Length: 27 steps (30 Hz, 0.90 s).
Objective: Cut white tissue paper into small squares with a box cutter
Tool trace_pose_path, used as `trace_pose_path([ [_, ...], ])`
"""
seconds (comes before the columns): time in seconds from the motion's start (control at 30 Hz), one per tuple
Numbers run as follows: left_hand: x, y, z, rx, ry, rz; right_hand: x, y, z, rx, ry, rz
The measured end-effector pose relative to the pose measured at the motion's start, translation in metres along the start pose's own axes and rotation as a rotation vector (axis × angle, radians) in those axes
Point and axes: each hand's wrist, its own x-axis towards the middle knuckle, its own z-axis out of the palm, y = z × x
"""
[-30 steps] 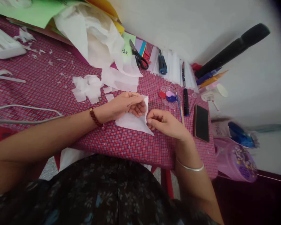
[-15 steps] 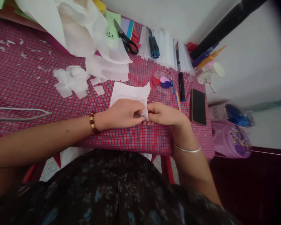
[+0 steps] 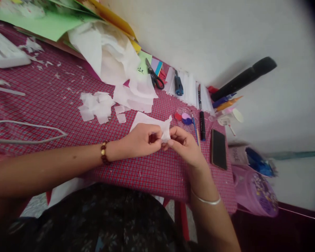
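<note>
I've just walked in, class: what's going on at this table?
A person's left hand and right hand pinch the crumpled edge of a thin white paper sheet between them; part of the sheet shows beyond the left hand. White paper squares lie in a loose pile on the checked cloth. Scissors lie farther back, and a phone lies to the right.

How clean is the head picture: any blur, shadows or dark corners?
Head view: left hand, right hand and white paper readable but slightly soft; head view, upper right: corner falls to black; head view, wall: faint shadow beside the long black object.
</note>
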Motion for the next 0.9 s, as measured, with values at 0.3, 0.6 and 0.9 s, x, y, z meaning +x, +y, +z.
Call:
trace_pose_path([
  [0.3, 0.0022, 0.0024, -0.0043, 0.013, 0.008, 0.022, -0.0013, 0.0022, -0.0029, 0.031, 0.052, 0.023],
  [0.6, 0.0033, 0.0035, -0.0050, 0.020, 0.004, -0.013, 0.0027, 0.0012, 0.0022, -0.005, 0.107, 0.037],
  [0.9, 0.0046, 0.0083, -0.0078, 0.010, 0.016, -0.083, 0.0020, 0.0061, -0.0001, 0.075, 0.250, -0.001],
])
